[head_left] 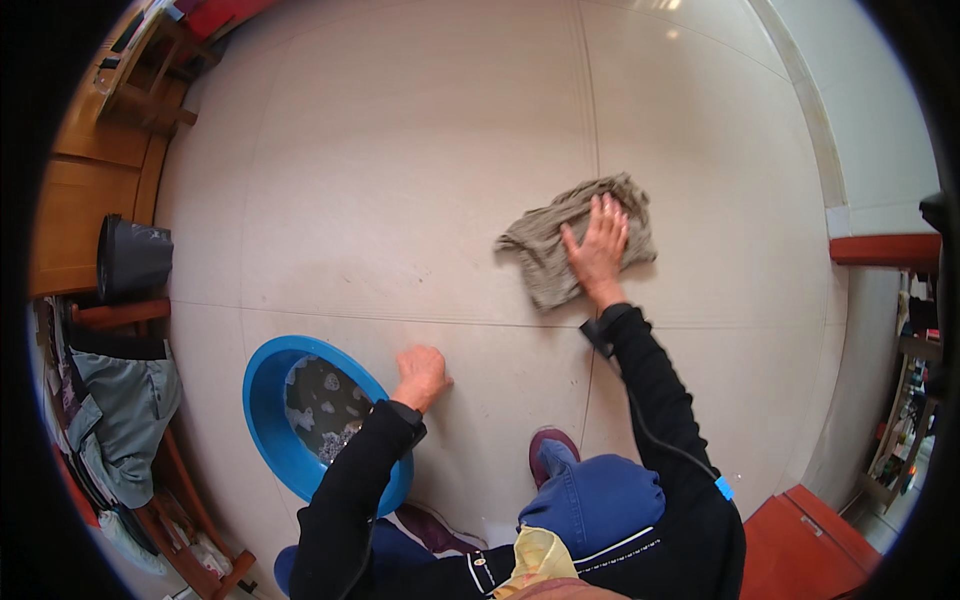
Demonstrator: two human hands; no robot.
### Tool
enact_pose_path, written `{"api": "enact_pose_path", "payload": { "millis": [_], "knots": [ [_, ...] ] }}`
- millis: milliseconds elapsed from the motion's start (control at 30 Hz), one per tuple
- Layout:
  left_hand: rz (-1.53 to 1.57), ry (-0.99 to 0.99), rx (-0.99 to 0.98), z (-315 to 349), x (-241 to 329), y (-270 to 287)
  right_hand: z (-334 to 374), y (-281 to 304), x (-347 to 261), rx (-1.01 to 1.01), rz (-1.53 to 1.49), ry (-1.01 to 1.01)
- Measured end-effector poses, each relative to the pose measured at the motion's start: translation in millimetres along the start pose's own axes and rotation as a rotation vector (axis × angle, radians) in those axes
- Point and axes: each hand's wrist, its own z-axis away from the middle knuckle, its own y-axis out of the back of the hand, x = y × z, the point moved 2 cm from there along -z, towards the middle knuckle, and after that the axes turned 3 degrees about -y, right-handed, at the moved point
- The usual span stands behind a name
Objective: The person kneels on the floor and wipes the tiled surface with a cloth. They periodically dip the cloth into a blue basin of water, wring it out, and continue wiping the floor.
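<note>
My right hand [600,248] lies flat with fingers spread on a crumpled grey-brown cloth [545,245], pressing it against the pale tiled floor [400,200]. The cloth bunches up around the fingers and reaches out to the left of them. My left hand [422,378] is curled into a fist low over the floor, just right of a blue plastic basin [262,400]; whether it touches the floor I cannot tell. Nothing shows in that fist. Murky grey water [325,400] with patches of foam stands in the basin, partly hidden by my left forearm.
Wooden cabinets [95,215] and a dark bin [135,257] line the left side. Below them, grey clothing [130,415] hangs over a wooden chair. A red box-like piece [800,550] stands at the lower right, near shelving [905,420]. A white wall [880,130] runs along the right.
</note>
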Motion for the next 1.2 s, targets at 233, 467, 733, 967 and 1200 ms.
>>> {"api": "enact_pose_path", "payload": {
  "millis": [233,467,733,967,1200],
  "knots": [
    [-0.026,-0.029,-0.031,-2.1,10.0,-4.7,-192.4,-69.8,-10.8,-0.211,-0.092,0.085],
    [0.028,0.01,-0.025,0.6,13.0,-9.8,-118.6,-78.8,-167.0,-0.198,-0.465,0.674],
    [0.054,-0.107,0.083,7.7,9.3,-2.0,30.7,30.6,-87.0,-0.487,-0.456,0.741],
    [0.007,-0.043,0.082,0.1,15.8,-4.8,-32.8,-17.5,-120.2,-0.21,-0.234,0.466],
    [0.037,-0.025,-0.088,27.0,34.9,-38.5,85.3,1.7,-178.9,-0.593,-0.561,1.004]
  ]
}}
